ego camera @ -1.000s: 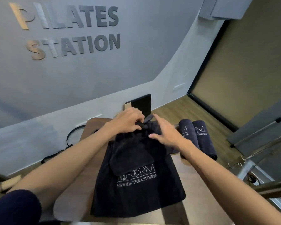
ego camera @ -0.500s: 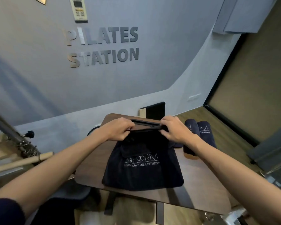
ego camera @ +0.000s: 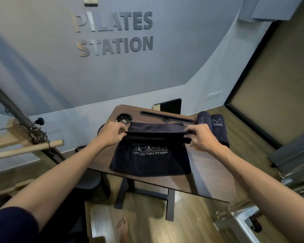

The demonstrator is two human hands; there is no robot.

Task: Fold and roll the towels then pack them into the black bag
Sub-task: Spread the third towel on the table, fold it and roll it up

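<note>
Stretching: left hand (ego camera: 112, 133) and right hand (ego camera: 203, 138) each pinch an end of the black bag's (ego camera: 150, 160) top edge, now pulled farther apart than half a second ago, the mouth wider.
Bag: soft dark cloth, flat, white lettering; lies at frame centre on the table (ego camera: 209, 174).
Towels (ego camera: 212, 125): two dark rolls, right of the bag.
Table: brown wood grain, rounded corners.
</note>
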